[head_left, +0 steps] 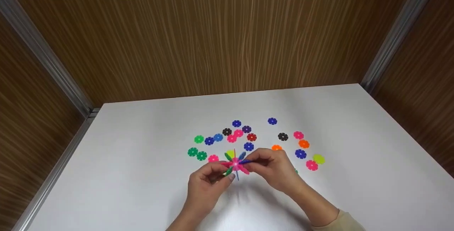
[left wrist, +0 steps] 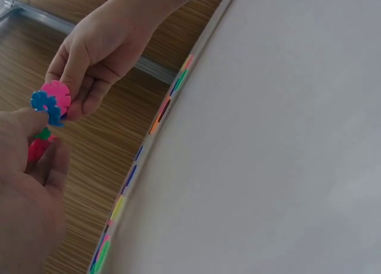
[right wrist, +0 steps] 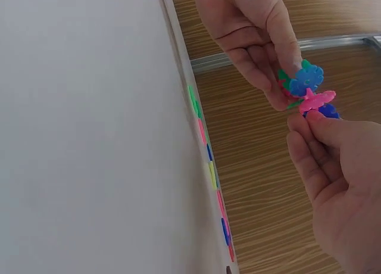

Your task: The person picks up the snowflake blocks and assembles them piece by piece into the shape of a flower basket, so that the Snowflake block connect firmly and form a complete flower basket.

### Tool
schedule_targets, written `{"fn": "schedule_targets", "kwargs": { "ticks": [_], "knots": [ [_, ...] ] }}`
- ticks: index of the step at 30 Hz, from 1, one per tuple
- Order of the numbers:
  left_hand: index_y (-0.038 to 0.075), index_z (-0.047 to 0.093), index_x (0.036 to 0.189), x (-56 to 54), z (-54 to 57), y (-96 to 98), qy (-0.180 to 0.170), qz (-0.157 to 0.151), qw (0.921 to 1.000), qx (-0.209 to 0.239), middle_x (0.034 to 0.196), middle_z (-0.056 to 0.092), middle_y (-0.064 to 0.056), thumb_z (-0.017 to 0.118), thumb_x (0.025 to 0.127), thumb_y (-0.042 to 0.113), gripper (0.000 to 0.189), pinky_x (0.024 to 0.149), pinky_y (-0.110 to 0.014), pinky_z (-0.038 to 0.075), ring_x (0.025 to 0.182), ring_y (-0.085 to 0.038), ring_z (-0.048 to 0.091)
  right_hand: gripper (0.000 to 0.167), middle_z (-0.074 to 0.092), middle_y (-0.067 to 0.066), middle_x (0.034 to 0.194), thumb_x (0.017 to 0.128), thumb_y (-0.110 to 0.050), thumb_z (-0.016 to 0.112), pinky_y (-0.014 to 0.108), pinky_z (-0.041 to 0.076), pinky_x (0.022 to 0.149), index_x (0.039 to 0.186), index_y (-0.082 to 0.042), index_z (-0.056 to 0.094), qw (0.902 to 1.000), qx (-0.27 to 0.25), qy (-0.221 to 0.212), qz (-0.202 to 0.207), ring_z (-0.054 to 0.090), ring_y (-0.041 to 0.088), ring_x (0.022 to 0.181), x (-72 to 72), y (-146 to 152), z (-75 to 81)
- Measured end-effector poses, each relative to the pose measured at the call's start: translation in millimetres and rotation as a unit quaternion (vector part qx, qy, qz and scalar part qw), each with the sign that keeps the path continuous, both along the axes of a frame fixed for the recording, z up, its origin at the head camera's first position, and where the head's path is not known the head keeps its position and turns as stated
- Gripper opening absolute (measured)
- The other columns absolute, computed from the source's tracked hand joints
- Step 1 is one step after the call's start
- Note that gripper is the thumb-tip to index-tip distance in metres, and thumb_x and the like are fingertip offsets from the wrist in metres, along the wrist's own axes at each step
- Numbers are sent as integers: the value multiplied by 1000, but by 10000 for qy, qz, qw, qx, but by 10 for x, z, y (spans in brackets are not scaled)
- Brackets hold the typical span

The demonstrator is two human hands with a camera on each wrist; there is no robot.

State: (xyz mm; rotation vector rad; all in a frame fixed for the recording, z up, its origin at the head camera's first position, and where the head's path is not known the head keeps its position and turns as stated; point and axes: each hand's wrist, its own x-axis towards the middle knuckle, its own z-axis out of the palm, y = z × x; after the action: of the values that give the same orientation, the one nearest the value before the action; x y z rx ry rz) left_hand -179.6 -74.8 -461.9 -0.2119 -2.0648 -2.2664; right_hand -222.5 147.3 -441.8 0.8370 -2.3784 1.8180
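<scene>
A cluster of interlocking notched plastic discs (head_left: 235,164) is held above the white table. It has a pink disc in the middle, with green, blue and pink ones sticking out around it. My left hand (head_left: 206,185) grips the cluster's left side between thumb and fingers. On the other side, my right hand (head_left: 276,170) pinches a dark blue disc (head_left: 244,161) at the cluster's edge. Whether that disc's slot is fully joined is hidden by the fingers. In the right wrist view, a light blue disc (right wrist: 307,80) and a pink disc (right wrist: 318,100) show between the hands.
Several loose notched discs lie flat behind the hands, among them a green disc (head_left: 199,139), a red disc (head_left: 252,137) and a black disc (head_left: 283,136). To the right are an orange disc (head_left: 304,144) and a yellow disc (head_left: 319,159). Wood-grain panels (head_left: 227,36) enclose the white table (head_left: 124,160).
</scene>
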Motion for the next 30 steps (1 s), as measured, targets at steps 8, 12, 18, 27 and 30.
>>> {"fn": "schedule_targets", "kwargs": {
  "ticks": [8,12,18,27,30],
  "knots": [
    [0,58,139,-47,-28,-54,-478,-139,9973,532,128,64,-18,78,97,10,47,97,-33,59,115,-30,71,16,78,4,107,94,-4,80,32,62,87,108,-12,80,9977,185,-487,432,77,22,99,-15,-27,-50],
    [2,70,131,-64,-22,-52,-791,253,9963,242,126,69,-13,77,99,10,34,93,-30,60,108,-25,73,20,78,7,112,95,-4,80,32,61,90,113,-10,79,9933,402,-694,835,77,22,103,-64,33,-34],
    [7,74,128,-113,-8,-17,-1051,902,9903,-83,121,71,-9,74,100,9,28,90,-29,61,101,-22,72,22,77,10,116,98,-7,77,28,61,90,119,-7,78,9926,904,-748,326,74,24,106,-359,306,29],
    [8,74,125,-114,-25,-15,-1085,794,9907,-214,118,70,-8,71,101,9,25,84,-28,61,93,-25,67,24,75,1,116,96,-7,78,41,57,101,118,-15,80,9721,2092,-957,-463,66,23,110,-914,312,-64],
    [9,75,124,-104,-31,-18,-1119,760,9906,-225,117,70,-8,71,100,8,24,82,-27,60,92,-26,66,29,75,-3,115,93,-5,82,41,57,102,119,-19,81,9634,2442,-984,-508,66,21,109,-988,212,-104]
  ]
}}
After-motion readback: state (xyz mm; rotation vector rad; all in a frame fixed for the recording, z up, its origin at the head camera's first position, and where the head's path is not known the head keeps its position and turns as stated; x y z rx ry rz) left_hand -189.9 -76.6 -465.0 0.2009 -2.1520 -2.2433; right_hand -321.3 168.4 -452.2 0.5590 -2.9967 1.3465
